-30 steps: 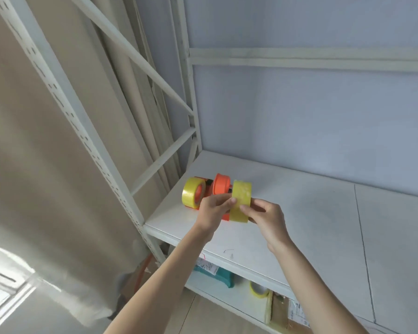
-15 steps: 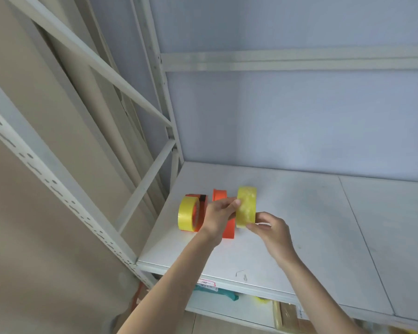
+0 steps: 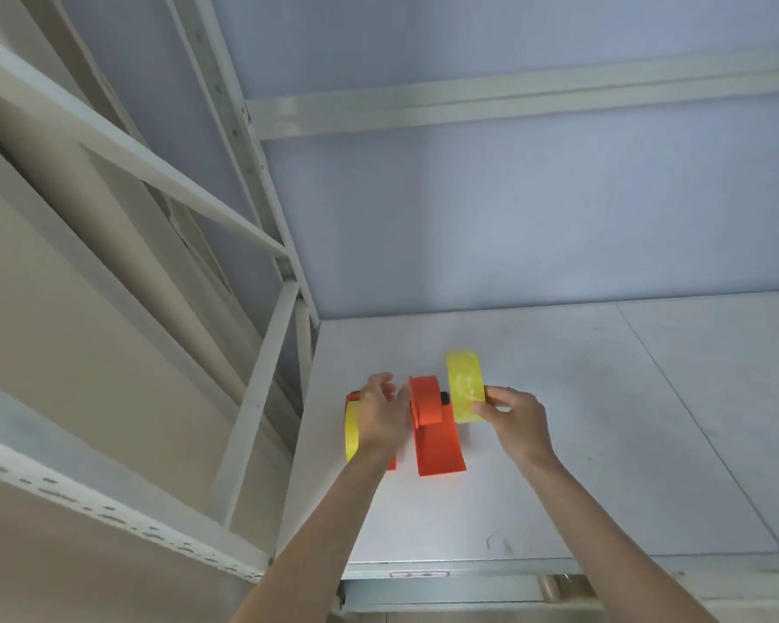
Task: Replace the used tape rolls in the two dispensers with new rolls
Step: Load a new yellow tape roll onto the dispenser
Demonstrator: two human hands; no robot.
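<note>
Two orange tape dispensers stand side by side on a white shelf (image 3: 558, 465). The right dispenser (image 3: 437, 438) has no roll on it. The left dispenser (image 3: 351, 400) is mostly hidden behind my left hand (image 3: 381, 413) and carries a yellow roll (image 3: 351, 436). My left hand hovers over the gap between the dispensers with its fingers apart, holding nothing. My right hand (image 3: 516, 420) pinches a second yellow tape roll (image 3: 465, 385) on edge, right beside the right dispenser's hub.
White metal shelving uprights and diagonal braces (image 3: 262, 397) rise at the left. A pale wall (image 3: 513, 218) closes the back of the shelf. The shelf's front edge (image 3: 446, 571) lies below my forearms. Bare shelf surface stretches to the right.
My left hand has let go of the yellow roll and shifted left over the dispensers. My right hand keeps the roll beside the right dispenser. The camera has moved closer and turned left.
</note>
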